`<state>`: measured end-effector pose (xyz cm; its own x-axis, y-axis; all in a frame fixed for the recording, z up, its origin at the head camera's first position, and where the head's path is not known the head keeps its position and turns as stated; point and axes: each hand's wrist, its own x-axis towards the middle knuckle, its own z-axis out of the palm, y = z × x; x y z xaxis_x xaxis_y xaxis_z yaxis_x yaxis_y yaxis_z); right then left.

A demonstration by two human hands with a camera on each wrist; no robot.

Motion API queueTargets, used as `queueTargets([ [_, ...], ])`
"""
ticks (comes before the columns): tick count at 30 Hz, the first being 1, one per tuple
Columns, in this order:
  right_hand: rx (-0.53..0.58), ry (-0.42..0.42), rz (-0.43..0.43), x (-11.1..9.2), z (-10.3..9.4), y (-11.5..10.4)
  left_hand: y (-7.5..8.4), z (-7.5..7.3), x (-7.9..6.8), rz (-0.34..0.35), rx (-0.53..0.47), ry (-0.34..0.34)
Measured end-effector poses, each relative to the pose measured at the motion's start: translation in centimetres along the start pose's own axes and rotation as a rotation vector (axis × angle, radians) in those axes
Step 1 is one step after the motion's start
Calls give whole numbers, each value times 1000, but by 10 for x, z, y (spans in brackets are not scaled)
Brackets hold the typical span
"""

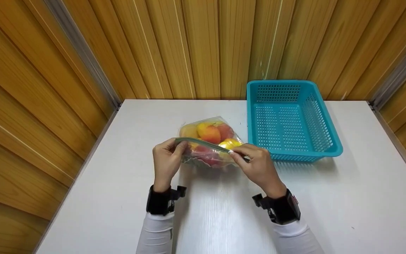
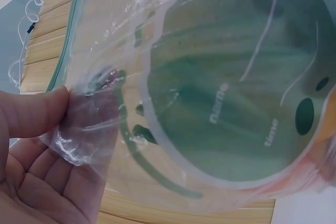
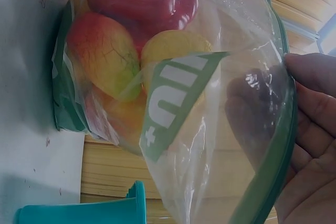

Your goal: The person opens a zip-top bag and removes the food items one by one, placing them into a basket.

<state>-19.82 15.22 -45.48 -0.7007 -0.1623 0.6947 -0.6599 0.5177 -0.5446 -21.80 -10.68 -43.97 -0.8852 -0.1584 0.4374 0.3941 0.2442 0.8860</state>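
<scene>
A clear zip bag [image 1: 206,158] with a green seal strip stands on the white table, full of red and yellow fruit [image 1: 210,134]. My left hand [image 1: 167,158] pinches the left end of the strip between thumb and fingers. Toward the other end, my right hand [image 1: 257,164] pinches the strip too, a white slider at its fingertips. In the left wrist view the bag's green printed panel [image 2: 236,87] carries the words "name" and "time". The right wrist view shows a dark red, shiny piece [image 3: 147,1] and a red-yellow fruit [image 3: 102,53] through the plastic.
A turquoise plastic basket [image 1: 335,141] with perforated walls and nothing in it stands to the right of the bag. The white table [image 1: 118,197] ends at wood-patterned walls [image 1: 203,49] at the back and sides.
</scene>
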Motion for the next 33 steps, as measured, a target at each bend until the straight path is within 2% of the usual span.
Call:
queueTargets([
  [13, 13, -8, 28, -1, -2, 3, 0, -1, 1, -12, 12, 65],
  [28, -12, -11, 39, 0, -8, 3, -2, -3, 2, -38, -29, 118],
  [33, -1, -11, 46, 0, -9, 4, -2, -3, 3, -24, -4, 147],
])
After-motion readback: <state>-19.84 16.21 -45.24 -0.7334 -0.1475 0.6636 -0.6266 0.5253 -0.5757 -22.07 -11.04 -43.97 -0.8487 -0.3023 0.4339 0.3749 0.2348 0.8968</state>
